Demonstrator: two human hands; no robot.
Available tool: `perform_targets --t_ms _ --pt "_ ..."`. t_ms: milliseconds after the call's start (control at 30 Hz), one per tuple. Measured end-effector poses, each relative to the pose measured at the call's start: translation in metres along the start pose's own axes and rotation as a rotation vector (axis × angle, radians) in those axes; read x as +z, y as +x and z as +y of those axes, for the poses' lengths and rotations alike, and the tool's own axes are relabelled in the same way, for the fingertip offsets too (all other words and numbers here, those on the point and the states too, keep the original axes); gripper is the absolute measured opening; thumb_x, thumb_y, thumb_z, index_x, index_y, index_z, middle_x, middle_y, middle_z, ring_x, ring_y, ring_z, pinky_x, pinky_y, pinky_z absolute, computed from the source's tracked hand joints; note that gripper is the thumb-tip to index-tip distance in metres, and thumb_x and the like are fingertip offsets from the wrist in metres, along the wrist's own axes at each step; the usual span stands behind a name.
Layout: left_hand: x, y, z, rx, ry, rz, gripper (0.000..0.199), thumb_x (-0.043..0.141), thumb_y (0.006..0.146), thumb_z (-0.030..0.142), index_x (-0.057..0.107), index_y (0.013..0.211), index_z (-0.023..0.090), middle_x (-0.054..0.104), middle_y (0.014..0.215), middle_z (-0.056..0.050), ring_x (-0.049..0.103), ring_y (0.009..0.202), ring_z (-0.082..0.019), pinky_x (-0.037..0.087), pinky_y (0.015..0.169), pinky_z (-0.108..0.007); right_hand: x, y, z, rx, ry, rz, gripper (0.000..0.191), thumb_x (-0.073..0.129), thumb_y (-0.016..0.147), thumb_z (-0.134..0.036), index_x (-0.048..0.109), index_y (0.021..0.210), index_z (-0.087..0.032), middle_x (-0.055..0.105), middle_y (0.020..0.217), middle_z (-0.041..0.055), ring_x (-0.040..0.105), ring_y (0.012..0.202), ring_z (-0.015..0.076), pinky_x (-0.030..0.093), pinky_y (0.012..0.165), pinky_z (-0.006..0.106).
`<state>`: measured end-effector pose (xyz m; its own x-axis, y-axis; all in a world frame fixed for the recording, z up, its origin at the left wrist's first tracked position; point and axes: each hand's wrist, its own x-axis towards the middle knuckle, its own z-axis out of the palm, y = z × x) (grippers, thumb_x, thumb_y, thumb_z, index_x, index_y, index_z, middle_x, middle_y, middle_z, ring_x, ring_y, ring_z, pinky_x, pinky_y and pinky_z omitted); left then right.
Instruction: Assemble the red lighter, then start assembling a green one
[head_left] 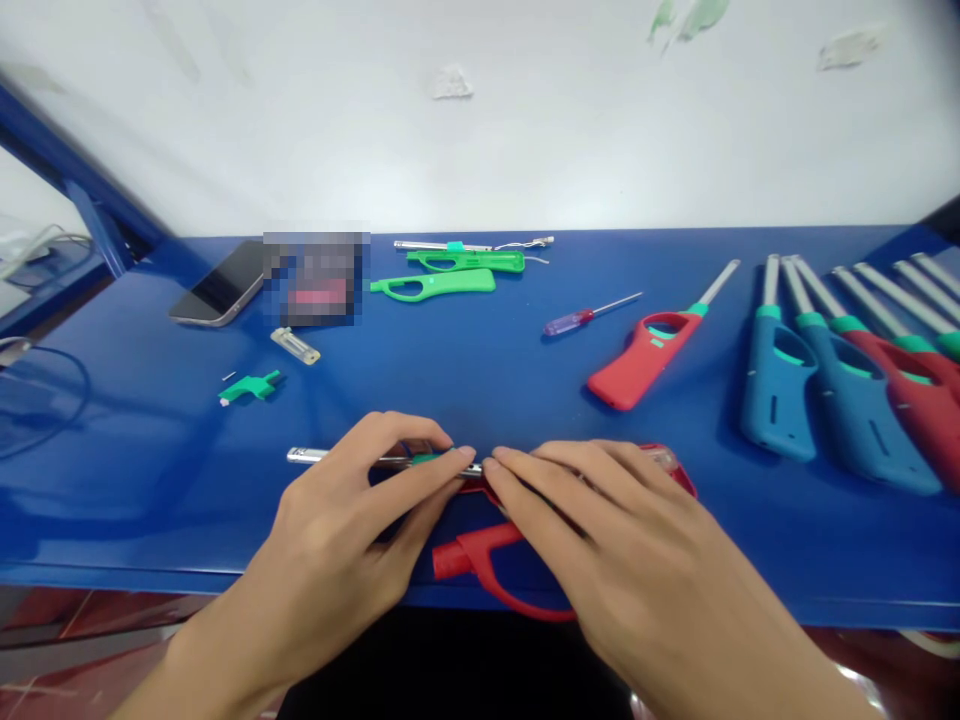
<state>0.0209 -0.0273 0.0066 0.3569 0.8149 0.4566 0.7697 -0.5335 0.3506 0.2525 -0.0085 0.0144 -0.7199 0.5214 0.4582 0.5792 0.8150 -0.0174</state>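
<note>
My left hand [337,530] is closed, thumb and fingers pinching a thin metal lighter tube [306,456] whose silver tip sticks out to the left. A bit of green collar shows between those fingers. My right hand [622,540] is closed too, its thumb and fingertips at the tube's inner end and over an opened red lighter shell half [679,475]. Most of that half is hidden under the fingers. A second red shell half [487,555], with a trigger loop, lies below, partly covered by my right hand.
Assembled lighters [780,390] in blue and red line the right side, with one red lighter [637,365] nearer the middle. A screwdriver [574,321] lies beside it. Green lighter parts [450,283] are behind. Left are a phone [225,285], a clear piece [295,345] and a green trigger [251,387].
</note>
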Motion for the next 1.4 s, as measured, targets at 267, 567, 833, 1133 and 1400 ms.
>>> perform_targets --t_ms 267,567,833,1133,1400 --pt "-0.003 -0.007 0.004 -0.044 0.014 -0.081 0.033 0.056 0.104 0.007 0.071 0.127 0.026 0.065 0.121 -0.001 0.065 0.103 -0.008 0.052 0.091 -0.016 0.003 -0.006 -0.001 -0.005 -0.017 -0.017 0.053 0.023 0.112 -0.01 0.072 0.132 -0.008 0.078 0.126 0.0087 0.062 0.115 0.0269 0.043 0.102 0.041" --pt "0.001 -0.011 0.001 -0.03 -0.018 -0.061 0.036 0.054 0.105 0.003 0.069 0.129 0.025 0.063 0.122 -0.001 0.065 0.104 -0.008 0.051 0.089 -0.016 0.006 -0.008 -0.002 -0.007 0.001 -0.022 0.045 0.036 0.106 -0.007 0.073 0.132 -0.007 0.078 0.124 0.0106 0.059 0.112 0.0292 0.047 0.1 0.044" --pt "-0.002 -0.013 0.008 -0.059 -0.035 -0.095 0.043 0.046 0.106 0.002 0.066 0.133 0.027 0.06 0.126 -0.002 0.062 0.11 -0.008 0.05 0.094 -0.017 0.005 -0.008 -0.003 -0.016 -0.032 -0.034 0.048 0.043 0.095 0.0 0.073 0.132 -0.006 0.079 0.123 0.0121 0.066 0.11 0.0309 0.06 0.095 0.044" --pt "-0.001 -0.013 0.007 -0.05 -0.005 -0.076 0.047 0.048 0.1 -0.004 0.068 0.13 0.026 0.061 0.12 -0.003 0.063 0.106 -0.012 0.053 0.089 -0.023 0.004 -0.008 -0.001 -0.003 -0.004 -0.041 0.045 0.044 0.097 -0.002 0.074 0.131 -0.006 0.079 0.123 0.0129 0.067 0.109 0.0311 0.064 0.093 0.045" --pt "-0.001 -0.013 0.008 0.014 0.06 -0.086 0.05 0.045 0.096 -0.008 0.066 0.131 0.021 0.06 0.119 -0.006 0.063 0.104 -0.015 0.055 0.082 -0.026 0.005 -0.006 -0.003 0.001 0.011 -0.033 0.047 0.043 0.095 0.002 0.073 0.131 -0.004 0.079 0.122 0.014 0.067 0.109 0.0312 0.066 0.092 0.046"
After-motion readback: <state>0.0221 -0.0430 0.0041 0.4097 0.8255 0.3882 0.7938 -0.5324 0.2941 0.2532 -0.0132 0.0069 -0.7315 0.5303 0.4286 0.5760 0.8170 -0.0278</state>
